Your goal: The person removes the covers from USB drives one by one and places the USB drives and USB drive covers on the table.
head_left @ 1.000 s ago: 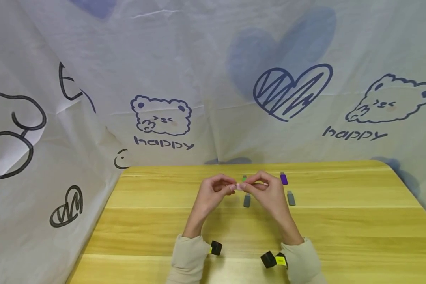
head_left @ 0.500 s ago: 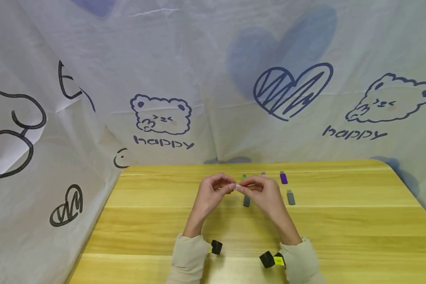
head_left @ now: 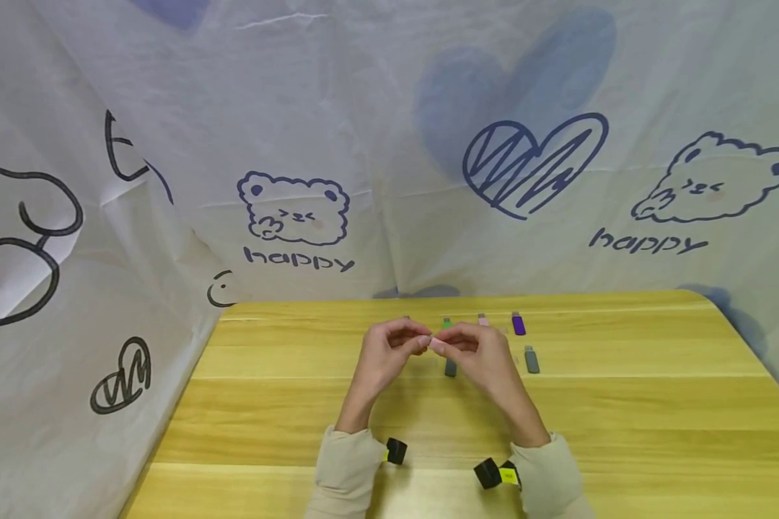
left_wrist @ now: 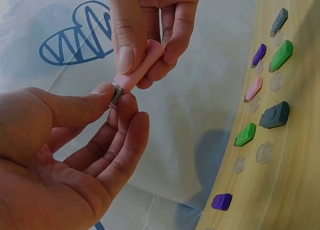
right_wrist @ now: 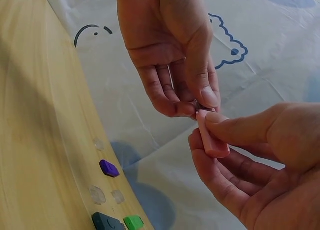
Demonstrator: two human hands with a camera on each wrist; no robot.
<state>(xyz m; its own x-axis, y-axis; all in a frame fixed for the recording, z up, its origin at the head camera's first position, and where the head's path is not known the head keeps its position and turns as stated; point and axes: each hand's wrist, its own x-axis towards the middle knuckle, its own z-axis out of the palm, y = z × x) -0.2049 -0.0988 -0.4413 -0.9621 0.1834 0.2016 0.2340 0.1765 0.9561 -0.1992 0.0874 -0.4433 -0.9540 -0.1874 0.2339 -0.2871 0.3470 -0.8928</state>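
Left wrist view shows the right hand [left_wrist: 150,25] gripping a pink USB stick [left_wrist: 140,65] while the left hand [left_wrist: 70,150] pinches its metal plug [left_wrist: 116,94].

Pink USB stick [left_wrist: 142,69] w/ silver plug; purple [head_left: 518,325], green [head_left: 447,324], grey [head_left: 531,360] sticks near far edge of yellow wood desk [head_left: 623,404]; white cloth [head_left: 376,144], blue bear/heart print.
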